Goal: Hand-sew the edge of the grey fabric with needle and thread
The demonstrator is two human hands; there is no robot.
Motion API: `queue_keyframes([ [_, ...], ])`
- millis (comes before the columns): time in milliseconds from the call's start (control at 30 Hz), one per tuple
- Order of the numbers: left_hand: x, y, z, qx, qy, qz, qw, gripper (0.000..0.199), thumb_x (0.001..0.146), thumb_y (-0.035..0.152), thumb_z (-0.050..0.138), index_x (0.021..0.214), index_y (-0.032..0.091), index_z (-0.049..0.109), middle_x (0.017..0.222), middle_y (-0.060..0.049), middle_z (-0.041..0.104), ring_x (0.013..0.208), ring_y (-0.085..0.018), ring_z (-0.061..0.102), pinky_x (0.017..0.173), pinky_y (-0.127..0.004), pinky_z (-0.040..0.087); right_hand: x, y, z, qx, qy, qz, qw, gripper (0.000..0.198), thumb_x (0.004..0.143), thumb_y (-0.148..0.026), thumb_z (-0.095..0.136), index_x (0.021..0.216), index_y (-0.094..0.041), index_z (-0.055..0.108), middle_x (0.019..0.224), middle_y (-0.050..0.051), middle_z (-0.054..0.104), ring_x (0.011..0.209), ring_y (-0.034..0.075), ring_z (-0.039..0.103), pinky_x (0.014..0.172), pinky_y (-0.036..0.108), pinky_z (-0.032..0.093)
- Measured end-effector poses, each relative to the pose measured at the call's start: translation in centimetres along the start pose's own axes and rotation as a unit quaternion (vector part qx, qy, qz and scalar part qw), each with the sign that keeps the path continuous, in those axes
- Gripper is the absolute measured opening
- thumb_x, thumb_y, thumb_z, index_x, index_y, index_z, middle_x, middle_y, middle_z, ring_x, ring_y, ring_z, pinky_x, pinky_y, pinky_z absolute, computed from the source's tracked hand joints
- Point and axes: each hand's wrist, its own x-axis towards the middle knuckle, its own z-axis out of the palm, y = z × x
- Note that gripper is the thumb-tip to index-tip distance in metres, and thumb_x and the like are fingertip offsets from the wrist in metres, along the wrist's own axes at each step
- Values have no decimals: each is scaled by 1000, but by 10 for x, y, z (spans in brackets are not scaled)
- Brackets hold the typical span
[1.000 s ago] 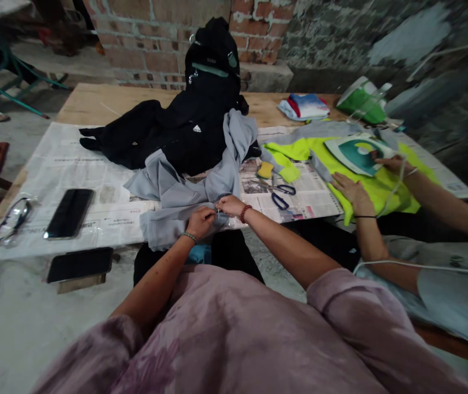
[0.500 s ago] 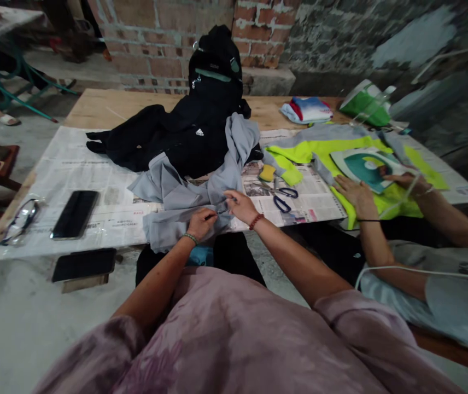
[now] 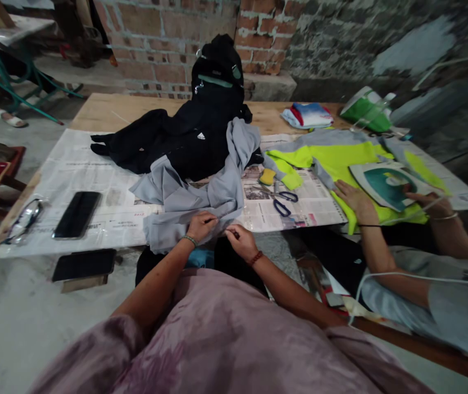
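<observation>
A grey garment (image 3: 193, 194) lies crumpled at the table's front edge, partly over a black jacket (image 3: 168, 145). My left hand (image 3: 202, 225) pinches the grey cloth at its near edge, thumb against fingers. Just right of it, my right hand (image 3: 241, 242) is closed in a pinch at the table's edge, apart from my left hand. Whatever sits between its fingertips is too small to make out. Dark-handled scissors (image 3: 285, 201) and a small yellow item (image 3: 267, 176) lie on the newspaper to the right.
On the right a co-worker's hand moves an iron (image 3: 390, 183) over a yellow-and-grey garment (image 3: 340, 156), its white cord trailing nearby. A black backpack (image 3: 217, 71) stands at the back. Left are a phone (image 3: 77, 214), glasses (image 3: 24, 219) and another phone (image 3: 84, 264) below the edge.
My right hand has moved down and toward me, from over the grey cloth to the table's edge. My left hand keeps its pinch. The co-worker's iron has shifted right and nearer.
</observation>
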Motion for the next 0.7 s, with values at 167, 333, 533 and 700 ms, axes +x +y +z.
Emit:
queue_keyframes([
  [167, 0, -1, -2, -10, -15, 9, 1000, 11, 77, 23, 62, 71, 18, 70, 71, -2, 67, 70, -14, 61, 67, -26, 50, 16, -8, 14, -61, -29, 56, 996, 21, 81, -36, 51, 85, -19, 62, 77, 3, 64, 71, 13, 57, 70, 23, 43],
  [333, -1, -3, -1, -2, -16, 15, 1000, 9, 76, 19, 62, 71, 18, 70, 71, -1, 67, 70, -13, 60, 68, -25, 49, 22, -9, 14, -62, -39, 78, 994, 17, 81, -25, 46, 73, -18, 60, 73, 1, 64, 70, 12, 57, 67, 21, 41],
  [533, -1, -4, 1, 15, -18, 23, 999, 8, 76, 19, 62, 71, 17, 68, 71, -1, 65, 72, -13, 59, 71, -25, 47, 16, -10, 8, -37, -55, 76, 995, 16, 77, -24, 49, 66, -17, 56, 65, -1, 60, 64, 10, 52, 62, 20, 38],
  [700, -1, -3, 1, 0, -24, 19, 1000, 9, 76, 21, 62, 70, 17, 68, 70, -1, 64, 71, -13, 58, 70, -25, 46, 22, -16, 9, 13, -100, 148, 984, 17, 78, -25, 47, 63, -17, 52, 50, -4, 50, 47, 8, 45, 50, 19, 32],
])
